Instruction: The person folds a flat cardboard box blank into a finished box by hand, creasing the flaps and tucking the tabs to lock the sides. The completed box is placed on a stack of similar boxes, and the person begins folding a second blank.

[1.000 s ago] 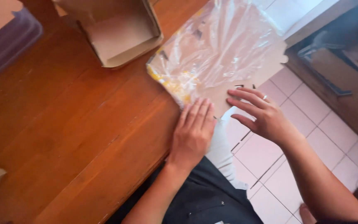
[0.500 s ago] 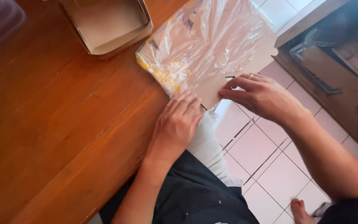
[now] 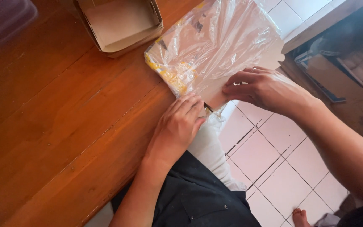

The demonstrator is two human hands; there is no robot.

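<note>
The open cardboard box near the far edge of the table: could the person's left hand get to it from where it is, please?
Probably yes. The left hand rests at the table edge, and bare wood lies between it and the open cardboard box; the plastic bag sits off to the side.

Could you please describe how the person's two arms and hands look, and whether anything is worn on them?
Both forearms are bare, with no sleeves, gloves or watch in view. The left hand shows no jewellery. The right hand seems to wear a thin, pale ring on one finger, though it is too small to be sure.
</note>
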